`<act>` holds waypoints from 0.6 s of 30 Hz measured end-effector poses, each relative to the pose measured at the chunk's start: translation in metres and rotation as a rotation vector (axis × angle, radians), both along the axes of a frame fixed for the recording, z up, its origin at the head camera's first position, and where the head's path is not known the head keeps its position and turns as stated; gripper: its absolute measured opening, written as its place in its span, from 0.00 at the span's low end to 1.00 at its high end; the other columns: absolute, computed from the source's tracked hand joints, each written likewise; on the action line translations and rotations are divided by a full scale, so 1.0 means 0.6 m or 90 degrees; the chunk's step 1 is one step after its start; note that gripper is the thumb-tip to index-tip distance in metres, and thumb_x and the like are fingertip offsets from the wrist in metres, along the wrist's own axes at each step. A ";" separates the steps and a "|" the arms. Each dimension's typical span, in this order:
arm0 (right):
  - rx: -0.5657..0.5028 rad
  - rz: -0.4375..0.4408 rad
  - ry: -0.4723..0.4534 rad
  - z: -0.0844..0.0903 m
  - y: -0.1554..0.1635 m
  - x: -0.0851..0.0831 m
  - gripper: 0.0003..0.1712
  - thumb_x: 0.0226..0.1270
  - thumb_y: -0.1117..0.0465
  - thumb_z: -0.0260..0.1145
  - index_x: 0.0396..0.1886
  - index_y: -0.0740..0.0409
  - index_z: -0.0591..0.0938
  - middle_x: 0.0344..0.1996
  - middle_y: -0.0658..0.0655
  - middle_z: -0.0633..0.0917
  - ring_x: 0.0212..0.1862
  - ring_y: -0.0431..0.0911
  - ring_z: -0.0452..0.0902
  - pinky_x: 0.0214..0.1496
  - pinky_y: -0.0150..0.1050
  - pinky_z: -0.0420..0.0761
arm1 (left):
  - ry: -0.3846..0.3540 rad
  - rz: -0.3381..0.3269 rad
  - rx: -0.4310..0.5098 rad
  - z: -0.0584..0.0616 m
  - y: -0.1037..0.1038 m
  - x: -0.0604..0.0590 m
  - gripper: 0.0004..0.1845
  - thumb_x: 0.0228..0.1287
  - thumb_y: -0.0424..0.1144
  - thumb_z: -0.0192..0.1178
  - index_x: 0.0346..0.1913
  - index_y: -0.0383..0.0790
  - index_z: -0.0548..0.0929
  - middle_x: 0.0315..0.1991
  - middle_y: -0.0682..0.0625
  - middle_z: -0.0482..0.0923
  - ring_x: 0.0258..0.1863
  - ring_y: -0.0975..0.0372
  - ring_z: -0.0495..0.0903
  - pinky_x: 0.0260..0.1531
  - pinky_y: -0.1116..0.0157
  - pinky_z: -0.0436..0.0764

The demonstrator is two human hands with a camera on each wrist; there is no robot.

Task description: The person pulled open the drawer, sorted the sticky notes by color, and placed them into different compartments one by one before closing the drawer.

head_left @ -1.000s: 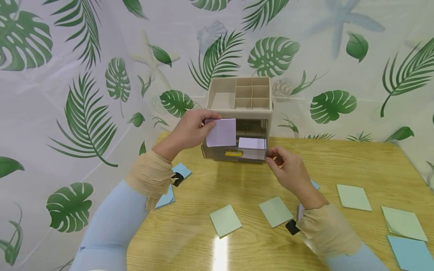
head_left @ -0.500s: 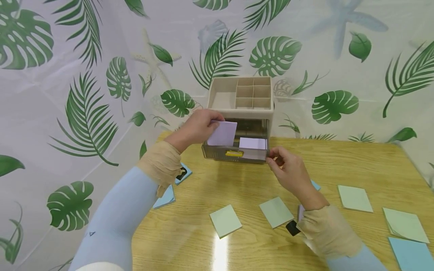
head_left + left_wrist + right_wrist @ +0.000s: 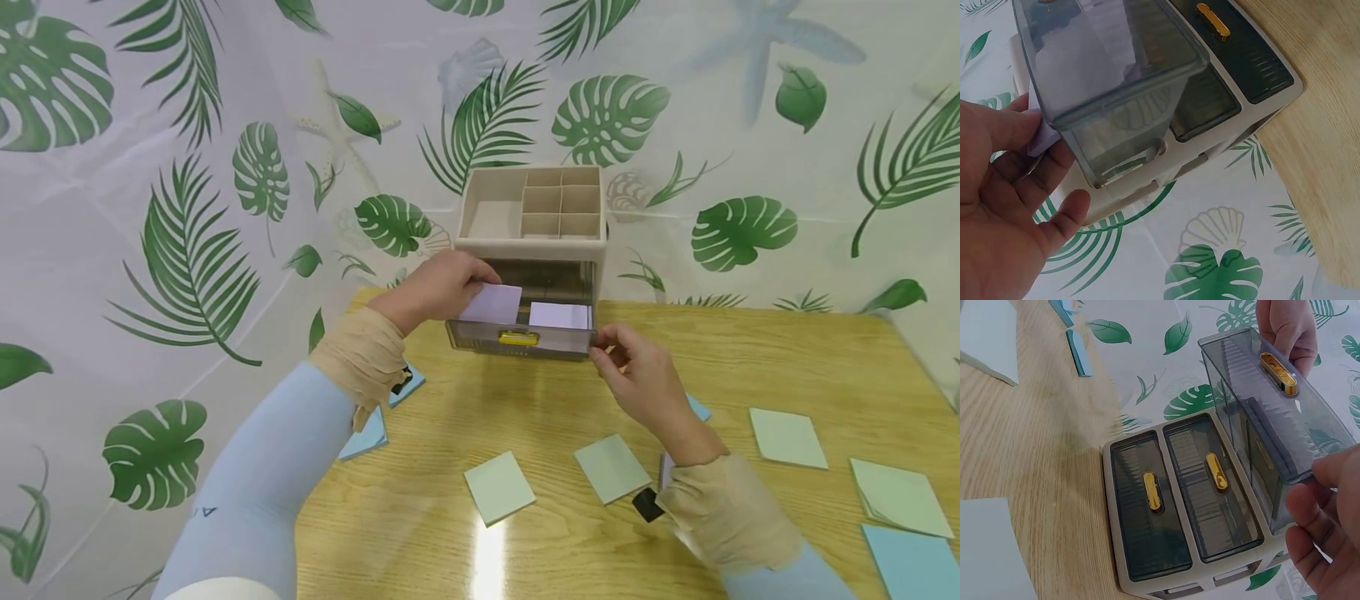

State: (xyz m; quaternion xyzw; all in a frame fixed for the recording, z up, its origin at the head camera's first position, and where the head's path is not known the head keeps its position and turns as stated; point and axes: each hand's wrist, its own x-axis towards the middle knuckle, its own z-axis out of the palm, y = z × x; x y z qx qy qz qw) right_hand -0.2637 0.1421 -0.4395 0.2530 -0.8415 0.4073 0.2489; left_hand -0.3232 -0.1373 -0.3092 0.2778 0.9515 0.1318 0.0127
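Leaf-printed sheeting hangs behind a wooden table, and on it, against the sheeting, stands a beige organizer. From the organizer's upper level a smoky clear drawer is pulled out. At the drawer's left end the left hand pinches a pale purple note, lowering it inside beside another note. At the drawer's right front corner the right hand grips with curled fingers. Green and blue notes lie in front of the organizer.

Lilac note tilted into open drawer
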 end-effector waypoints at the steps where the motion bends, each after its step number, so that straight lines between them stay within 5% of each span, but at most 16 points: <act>1: -0.001 0.000 0.000 0.000 0.000 0.000 0.05 0.63 0.70 0.66 0.36 0.59 0.78 0.28 0.51 0.81 0.26 0.40 0.76 0.24 0.30 0.73 | 0.000 -0.005 -0.006 0.000 0.000 -0.001 0.15 0.70 0.29 0.51 0.51 0.42 0.85 0.49 0.49 0.83 0.49 0.57 0.79 0.47 0.61 0.76; 18: -0.010 0.009 0.003 -0.003 0.001 0.000 0.05 0.64 0.70 0.66 0.36 0.59 0.78 0.28 0.51 0.81 0.24 0.39 0.75 0.23 0.30 0.72 | 0.043 -0.016 -0.157 -0.011 0.018 -0.022 0.15 0.69 0.31 0.51 0.47 0.43 0.87 0.48 0.50 0.83 0.49 0.59 0.80 0.50 0.62 0.77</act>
